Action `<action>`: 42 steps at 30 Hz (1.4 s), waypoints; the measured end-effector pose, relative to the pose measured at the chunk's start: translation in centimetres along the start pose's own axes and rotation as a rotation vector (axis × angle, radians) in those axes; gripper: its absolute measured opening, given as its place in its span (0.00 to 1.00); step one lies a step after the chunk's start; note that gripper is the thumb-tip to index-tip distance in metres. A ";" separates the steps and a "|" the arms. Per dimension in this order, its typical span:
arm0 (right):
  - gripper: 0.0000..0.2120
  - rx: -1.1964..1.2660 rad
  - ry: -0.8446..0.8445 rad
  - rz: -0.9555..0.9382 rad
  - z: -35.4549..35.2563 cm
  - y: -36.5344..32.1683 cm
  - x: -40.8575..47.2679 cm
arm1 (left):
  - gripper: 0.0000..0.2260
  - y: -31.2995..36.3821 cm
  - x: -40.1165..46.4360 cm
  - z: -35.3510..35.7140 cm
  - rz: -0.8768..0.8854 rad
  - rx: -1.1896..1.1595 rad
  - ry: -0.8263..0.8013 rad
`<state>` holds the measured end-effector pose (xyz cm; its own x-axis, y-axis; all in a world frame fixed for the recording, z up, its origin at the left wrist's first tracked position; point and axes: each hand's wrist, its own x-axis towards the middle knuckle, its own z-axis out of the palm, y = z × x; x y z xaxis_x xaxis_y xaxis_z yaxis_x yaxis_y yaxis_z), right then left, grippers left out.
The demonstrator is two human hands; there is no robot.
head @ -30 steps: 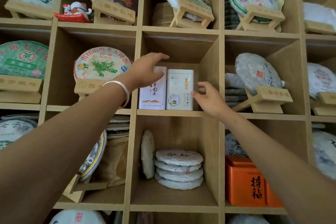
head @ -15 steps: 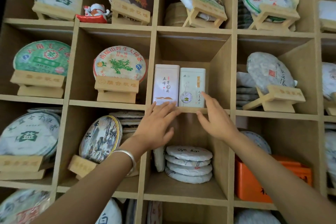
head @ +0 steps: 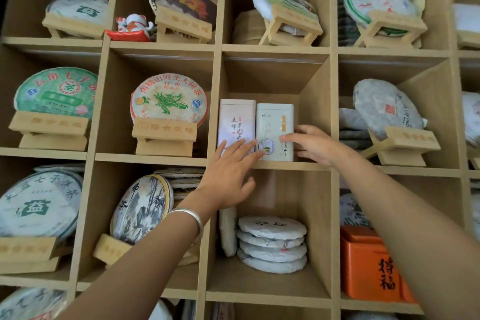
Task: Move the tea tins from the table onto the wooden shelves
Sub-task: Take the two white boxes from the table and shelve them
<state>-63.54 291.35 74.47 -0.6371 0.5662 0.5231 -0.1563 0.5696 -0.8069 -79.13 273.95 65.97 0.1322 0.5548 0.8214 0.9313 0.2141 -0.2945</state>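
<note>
Two upright tea tins stand side by side in a middle compartment of the wooden shelves point(head: 283, 166): a pale pink tin point(head: 235, 119) on the left and a white-green tin point(head: 272, 122) on the right. My left hand point(head: 231, 174) has straight fingers whose tips touch the lower front of both tins. The fingers of my right hand point(head: 311, 145) lie against the white-green tin's right edge and front, thumb behind at its side. Neither tin is lifted.
Round wrapped tea cakes on wooden stands fill the compartments around. A stack of white tea cakes point(head: 271, 244) lies in the compartment below, an orange tin point(head: 371, 265) at lower right, a small cat figurine point(head: 132, 26) at upper left.
Both hands dropped away from the tins to the shelf edge, then rose again; now their fingers touch the tins' lower fronts. The camera view shifted.
</note>
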 end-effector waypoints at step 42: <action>0.17 -0.147 0.017 -0.046 0.2 0.5 -1.5 | 0.31 0.5 0.1 0.1 0.018 0.021 -0.082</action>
<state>-62.81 290.70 73.20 -0.6190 0.5467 0.5639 -0.0717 0.6756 -0.7338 -78.68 274.23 65.84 0.1195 0.6222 0.7737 0.9218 0.2199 -0.3193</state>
